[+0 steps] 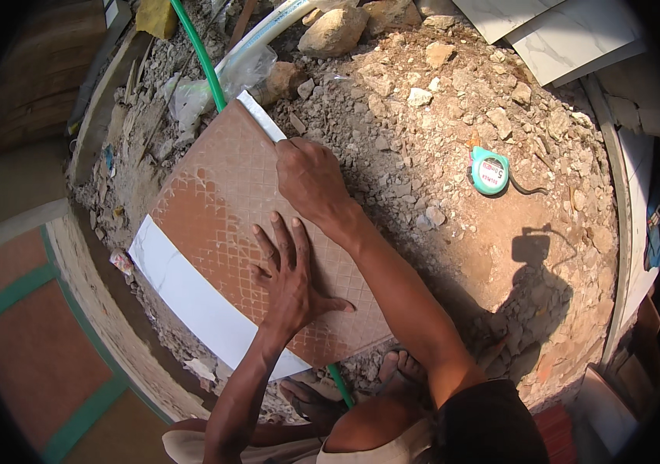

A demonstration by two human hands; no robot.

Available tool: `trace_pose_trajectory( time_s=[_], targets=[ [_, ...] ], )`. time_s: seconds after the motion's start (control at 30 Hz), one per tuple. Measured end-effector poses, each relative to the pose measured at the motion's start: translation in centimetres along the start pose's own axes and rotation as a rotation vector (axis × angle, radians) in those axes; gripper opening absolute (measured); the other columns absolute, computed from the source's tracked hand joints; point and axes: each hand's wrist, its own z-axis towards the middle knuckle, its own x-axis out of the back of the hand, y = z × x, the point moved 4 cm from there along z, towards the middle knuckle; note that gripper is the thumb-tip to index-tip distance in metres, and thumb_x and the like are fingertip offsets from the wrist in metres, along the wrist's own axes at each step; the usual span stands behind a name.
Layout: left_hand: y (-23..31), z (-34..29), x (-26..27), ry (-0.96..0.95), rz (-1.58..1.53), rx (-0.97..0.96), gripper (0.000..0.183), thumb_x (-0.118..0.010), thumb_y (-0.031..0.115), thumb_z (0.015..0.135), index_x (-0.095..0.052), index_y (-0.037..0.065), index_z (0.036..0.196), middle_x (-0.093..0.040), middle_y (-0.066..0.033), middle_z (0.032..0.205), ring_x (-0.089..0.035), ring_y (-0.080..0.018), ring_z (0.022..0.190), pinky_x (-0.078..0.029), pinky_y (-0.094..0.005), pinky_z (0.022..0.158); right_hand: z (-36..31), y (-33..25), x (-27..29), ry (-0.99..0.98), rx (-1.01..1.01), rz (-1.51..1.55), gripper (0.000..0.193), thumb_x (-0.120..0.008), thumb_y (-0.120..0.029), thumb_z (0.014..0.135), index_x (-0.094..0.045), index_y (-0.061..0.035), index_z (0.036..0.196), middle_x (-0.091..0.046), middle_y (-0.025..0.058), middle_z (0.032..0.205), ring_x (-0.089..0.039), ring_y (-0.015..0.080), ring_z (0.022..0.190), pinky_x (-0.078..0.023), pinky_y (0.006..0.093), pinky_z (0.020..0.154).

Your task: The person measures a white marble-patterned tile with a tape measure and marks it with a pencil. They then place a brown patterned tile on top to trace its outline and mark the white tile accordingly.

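Note:
A tile (214, 174) lies brown back up, its raised grid partly covered by a darker patch that may be damp. My left hand (287, 274) rests flat on it, fingers spread. Closed at the tile's far right edge is my right hand (311, 182); its fingers hide what they hold. A narrow white strip (260, 116) runs along that edge up to my right hand. From under the tile's left side shows a white marbled tile (198, 294). A green hose (200, 54) passes beneath and comes out near my feet.
Rubble and stones (392, 116) cover the ground. A teal tape measure (490, 172) lies at the right. White marbled tiles (570, 35) are stacked at the far right. A pale pipe (268, 27) and large rocks (334, 32) lie at the back. A low ledge (94, 271) borders the left.

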Motion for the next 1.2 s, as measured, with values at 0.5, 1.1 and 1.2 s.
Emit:
trace_pose_trajectory(
  time_s=[0.5, 1.1, 1.2],
  targets=[
    [-0.1, 0.0, -0.3, 0.033, 0.022, -0.028, 0.173, -0.091, 0.070, 0.031, 0.002, 0.002, 0.159, 0.017, -0.0309, 0.162, 0.023, -0.0558, 0.145, -0.015, -0.0844, 0.100, -5.2, -0.1, 2.7, -0.085, -0.042, -0.043, 0.004, -0.059, -0.002, 0.085, -0.062, 0.0015, 0.085, -0.065, 0.0186, 0.079, -0.067, 0.0367, 0.075, -0.055, 0.0462, 0.068],
    [-0.2, 0.1, -0.5, 0.070, -0.025, -0.056, 0.170, -0.093, 0.067, 0.034, 0.002, 0.003, 0.160, 0.017, -0.0311, 0.162, 0.022, -0.0566, 0.145, -0.015, -0.0852, 0.099, -7.5, -0.7, 4.4, -0.062, -0.084, 0.003, 0.004, -0.057, -0.004, 0.086, -0.060, -0.0012, 0.087, -0.064, 0.0169, 0.082, -0.066, 0.0371, 0.076, -0.054, 0.0474, 0.073],
    [0.0, 0.0, -0.4, 0.057, -0.006, -0.054, 0.170, -0.092, 0.069, 0.034, 0.002, 0.003, 0.160, 0.017, -0.0314, 0.162, 0.022, -0.0567, 0.145, -0.015, -0.0833, 0.102, -4.4, -0.7, 2.5, -0.025, -0.068, 0.024, 0.005, -0.057, -0.004, 0.086, -0.060, -0.0011, 0.089, -0.064, 0.0170, 0.083, -0.066, 0.0368, 0.078, -0.054, 0.0476, 0.075]
  ],
)
